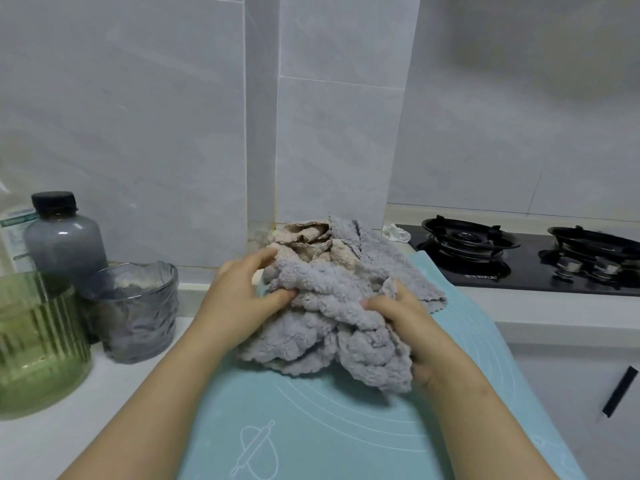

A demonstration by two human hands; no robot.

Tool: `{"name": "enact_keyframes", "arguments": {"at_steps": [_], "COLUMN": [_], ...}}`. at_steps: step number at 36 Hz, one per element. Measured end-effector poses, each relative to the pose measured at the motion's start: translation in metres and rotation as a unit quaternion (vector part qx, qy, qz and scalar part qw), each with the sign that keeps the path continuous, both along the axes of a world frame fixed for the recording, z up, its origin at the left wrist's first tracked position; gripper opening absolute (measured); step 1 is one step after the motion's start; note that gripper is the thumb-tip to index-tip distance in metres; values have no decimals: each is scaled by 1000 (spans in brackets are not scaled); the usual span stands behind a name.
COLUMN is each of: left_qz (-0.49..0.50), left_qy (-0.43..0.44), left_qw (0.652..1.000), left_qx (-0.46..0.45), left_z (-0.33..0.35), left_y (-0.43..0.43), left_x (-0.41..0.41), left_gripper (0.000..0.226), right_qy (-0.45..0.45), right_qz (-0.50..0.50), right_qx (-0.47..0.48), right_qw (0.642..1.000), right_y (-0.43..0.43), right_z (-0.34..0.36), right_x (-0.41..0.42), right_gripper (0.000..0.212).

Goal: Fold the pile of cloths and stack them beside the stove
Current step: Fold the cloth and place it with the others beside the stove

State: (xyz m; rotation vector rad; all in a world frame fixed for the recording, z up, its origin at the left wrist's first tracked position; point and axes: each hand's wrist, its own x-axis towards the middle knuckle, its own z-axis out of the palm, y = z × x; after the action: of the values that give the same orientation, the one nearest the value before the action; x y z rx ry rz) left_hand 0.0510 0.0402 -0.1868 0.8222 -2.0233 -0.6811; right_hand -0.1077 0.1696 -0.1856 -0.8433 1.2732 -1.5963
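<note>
Both hands grip the cloths (332, 306): the left hand (239, 299) pinches the grey top cloth, the right hand (405, 327) clutches its near folds. The pile lies unfolded on the mat (311, 427), left of the stove (519, 258). A jar (38, 341), bottle (62, 244) and glass (138, 313) stand further left.

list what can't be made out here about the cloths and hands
- Cloth count: the pile is crumpled together, head view.
- Right hand: some fingers buried in grey cloth.
- Left hand: palm side hidden.
- Mat: cut off by bottom edge.
- Stove: cut off by right edge.
</note>
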Motion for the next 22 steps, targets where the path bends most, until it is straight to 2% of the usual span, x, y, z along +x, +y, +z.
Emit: {"name": "enact_keyframes", "arguments": {"at_steps": [2, 4, 5, 7, 8, 10, 11, 13, 15, 17, 19, 22], "left_qz": [-77, -163, -203, -254, -271, -273, -255, -199, -146, -129, -157, -245], "left_qy": [45, 49, 41, 47, 52, 58, 64, 101, 143, 174, 222, 314], "left_qw": [979, 918, 885, 841, 832, 840, 849, 864, 877, 884, 869, 806], "left_qx": [181, 358, 416, 476, 482, 466, 458, 452, 436, 413, 412, 437], "left_z": [3, 7, 8, 5, 3, -1, -1, -4, -7, -7, -3, 5], "left_y": [3, 10, 12, 13, 13, 10, 10, 5, 0, -1, 1, 2], "left_x": [0, 1, 2, 3, 3, 2, 0, -2, -4, -4, -4, -4], "left_gripper": [62, 57, 53, 43, 37, 18, 8, 18, 22, 24, 21, 14], "right_qy": [-94, -153, -158, -99, -56, -35, -10, 55, 61, 54, 49, 64], "right_qz": [49, 86, 99, 60, 12, -43, -58, -89, -118, -109, -84, -69], "right_qx": [-26, -32, -34, -12, -6, 18, 44, 87, 77, 56, 28, -7], "right_qw": [994, 984, 982, 993, 998, 998, 997, 991, 988, 991, 995, 995], "right_y": [0, -1, 1, -1, -3, -5, -5, -3, -2, 2, 7, 7], "right_z": [-1, 0, 2, 8, 11, 11, 7, -2, -6, 1, 3, 3], "right_x": [-3, -5, -6, -8, -9, -9, -9, -7, -8, -5, -5, -3], "right_gripper": [44, 73, 69, 43, 43, 55, 47, 33, 60, 64, 78, 88]}}
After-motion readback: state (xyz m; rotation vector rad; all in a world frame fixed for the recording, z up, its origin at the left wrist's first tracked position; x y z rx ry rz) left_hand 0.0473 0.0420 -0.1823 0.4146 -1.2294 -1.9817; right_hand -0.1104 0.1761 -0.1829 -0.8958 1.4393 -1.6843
